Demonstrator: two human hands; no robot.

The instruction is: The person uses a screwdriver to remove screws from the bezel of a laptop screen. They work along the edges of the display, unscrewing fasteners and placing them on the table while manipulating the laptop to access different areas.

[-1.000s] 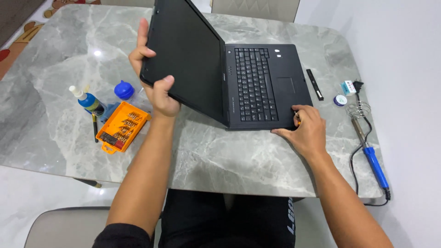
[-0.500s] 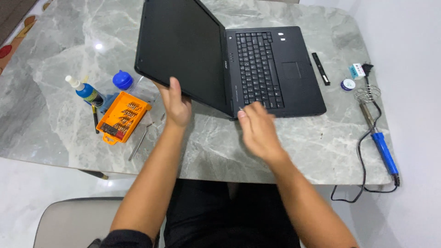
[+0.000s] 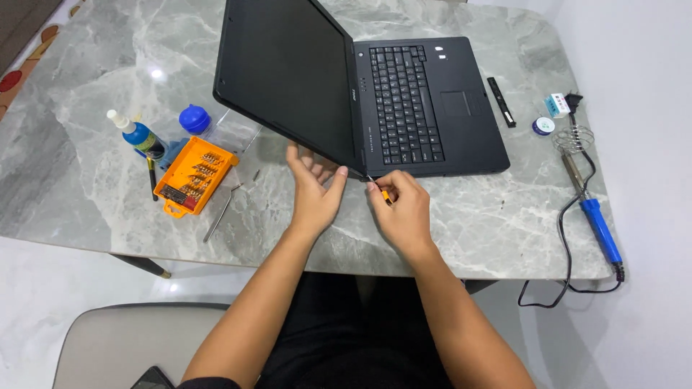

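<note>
The laptop [image 3: 404,94] lies open on the marble surface [image 3: 108,86], turned sideways to you, with its screen raised toward your left. The near corner at the hinge sits just ahead of both hands. Your right hand [image 3: 404,209] is clenched around a small screwdriver [image 3: 376,186] with an orange handle, its tip at that corner. Your left hand [image 3: 313,187] is released, fingers spread under the screen's lower edge, holding nothing. Keep the left hand bracing the screen so it does not swing. Keep the tip square to the screw and press straight in, since a slip probably scars the casing. The orange bit tray [image 3: 194,175] lies to your left, beside the blue bottle [image 3: 140,137]. The soldering iron [image 3: 595,220] rests well apart on the right.
</note>
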